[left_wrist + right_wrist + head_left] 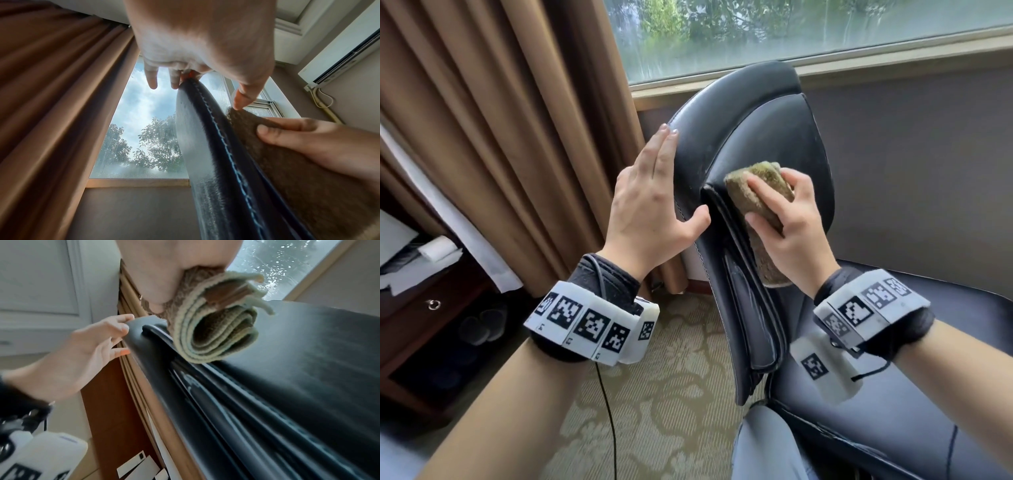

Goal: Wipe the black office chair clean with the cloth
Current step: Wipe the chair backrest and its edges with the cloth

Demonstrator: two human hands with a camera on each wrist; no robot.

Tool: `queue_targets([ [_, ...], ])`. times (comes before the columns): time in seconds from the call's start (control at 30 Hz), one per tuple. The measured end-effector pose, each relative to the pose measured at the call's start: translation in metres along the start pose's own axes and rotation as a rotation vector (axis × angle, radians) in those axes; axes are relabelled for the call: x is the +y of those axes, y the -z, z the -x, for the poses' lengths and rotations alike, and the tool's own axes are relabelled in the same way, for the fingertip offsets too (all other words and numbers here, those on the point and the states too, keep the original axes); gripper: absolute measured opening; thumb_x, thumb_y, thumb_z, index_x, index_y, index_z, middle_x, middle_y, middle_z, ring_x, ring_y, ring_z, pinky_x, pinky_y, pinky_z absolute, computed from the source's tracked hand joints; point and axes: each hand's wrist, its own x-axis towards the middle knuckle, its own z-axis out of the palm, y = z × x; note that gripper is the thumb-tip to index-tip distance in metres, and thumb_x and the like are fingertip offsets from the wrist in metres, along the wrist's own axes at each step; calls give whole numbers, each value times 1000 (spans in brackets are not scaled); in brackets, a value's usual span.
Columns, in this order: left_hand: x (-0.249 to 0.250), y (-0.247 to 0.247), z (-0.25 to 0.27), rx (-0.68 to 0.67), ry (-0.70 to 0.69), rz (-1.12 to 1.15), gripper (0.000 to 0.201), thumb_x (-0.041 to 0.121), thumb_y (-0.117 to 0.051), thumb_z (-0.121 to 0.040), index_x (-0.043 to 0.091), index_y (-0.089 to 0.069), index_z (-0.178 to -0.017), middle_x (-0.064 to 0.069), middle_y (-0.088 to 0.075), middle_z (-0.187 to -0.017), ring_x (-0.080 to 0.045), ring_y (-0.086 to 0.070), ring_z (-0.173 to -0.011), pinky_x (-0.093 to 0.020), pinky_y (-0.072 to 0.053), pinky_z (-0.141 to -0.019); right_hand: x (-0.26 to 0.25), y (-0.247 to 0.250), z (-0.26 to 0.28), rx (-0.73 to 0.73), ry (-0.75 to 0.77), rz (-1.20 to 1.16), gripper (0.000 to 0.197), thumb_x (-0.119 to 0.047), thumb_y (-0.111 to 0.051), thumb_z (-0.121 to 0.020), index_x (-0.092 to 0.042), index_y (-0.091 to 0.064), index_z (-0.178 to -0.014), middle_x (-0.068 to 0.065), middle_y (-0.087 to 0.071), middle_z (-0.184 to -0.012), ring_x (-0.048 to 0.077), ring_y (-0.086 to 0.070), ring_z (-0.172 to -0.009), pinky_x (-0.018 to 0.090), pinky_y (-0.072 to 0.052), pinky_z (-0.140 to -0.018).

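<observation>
Our left hand (pixel 650 205) lies flat against the side edge of the chair (pixel 774 130) back, fingers (pixel 666 144) straight and pressed together up along the rim, the thumb spread toward the front face and resting on the leather. It curls round nothing — it only braces the backrest. From the left wrist view the same hand (pixel 197 40) shows its fingertips (pixel 174 81) touching the stitched edge of the chair (pixel 222 154).

Our right hand (pixel 791 226) grips the folded cloth (pixel 760 198), fingers bent over its top and thumb tucked along its lower side, pushing it onto the front of the backrest just right of the left thumb. The cloth is brownish-green and rolled in several layers, which the right wrist view makes plain: the cloth (pixel 213 331) sits pressed on the chair (pixel 287 369) beside a raised seam, with the left hand (pixel 82 353) touching the rim just beyond it.

The two hands sit close together, the chair's edge between them. Left of our left hand hangs a brown curtain (pixel 500 120); ahead of both hands is a window (pixel 791 31).
</observation>
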Motion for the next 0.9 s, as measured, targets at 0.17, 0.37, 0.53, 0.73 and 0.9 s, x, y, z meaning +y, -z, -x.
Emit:
queue_targets([
  [0.17,-2,1,1,-15,5,-5,88,49,-46,-69,1,-32,-142,-13,-33,-148,-22,-35,-133,-36,-31,-102,-8,-13,-9,-186,-33,-27,57,-36,-52,-80,-17,-48,-134,22,-38,-132,36,-40,-123,38,-28,-108],
  [0.37,-2,2,0,-19,-19,-62,88,50,-45,-70,0,-33,-141,-14,-35,-146,-26,-41,-128,-39,-34,-100,11,2,8,-213,162,140,42,-23,-49,-86,-13,-56,-127,27,-43,-125,42,-49,-111,45,-40,-101],
  [0.53,2,4,0,-59,-5,-173,91,53,-40,-69,0,-31,-142,-15,-35,-148,-28,-44,-126,-44,-37,-97,-6,-2,-7,-26,28,14,40,-23,-52,-85,-10,-61,-122,24,-46,-120,28,-49,-111,14,-31,-102],
  [0.73,-8,0,-11,-129,20,-150,92,52,-33,-70,0,-24,-145,-15,-25,-152,-24,-34,-136,-41,-33,-101,-8,-20,-4,-150,-25,34,44,-22,-53,-85,-15,-56,-128,23,-42,-127,40,-48,-114,42,-40,-101],
  [0.9,-20,-18,-21,-85,0,63,86,42,-41,-71,-5,-28,-142,-22,-29,-148,-29,-34,-135,-31,-29,-106,12,-11,14,-195,-75,20,40,-21,-54,-84,-13,-61,-122,22,-44,-123,33,-48,-115,18,-30,-105],
])
